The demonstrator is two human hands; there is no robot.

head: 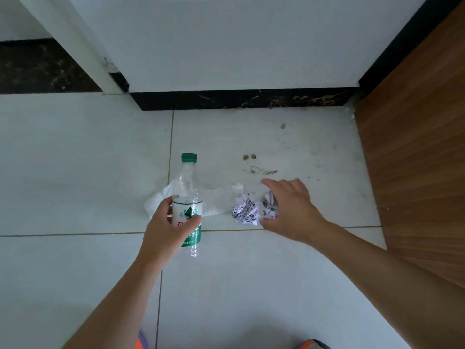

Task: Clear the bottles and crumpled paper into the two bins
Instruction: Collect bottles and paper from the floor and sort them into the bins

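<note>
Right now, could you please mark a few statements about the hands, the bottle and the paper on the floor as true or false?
1. The left hand grips the bottle around its label. True.
2. The bottle's cap is red. False: it is green.
3. The right hand is closing on a crumpled paper ball. True.
4. A second crumpled paper ball lies inside a bin. False: it lies on the floor tile; no bin is in view.
5. A white tissue lies behind the bottle. True.
</note>
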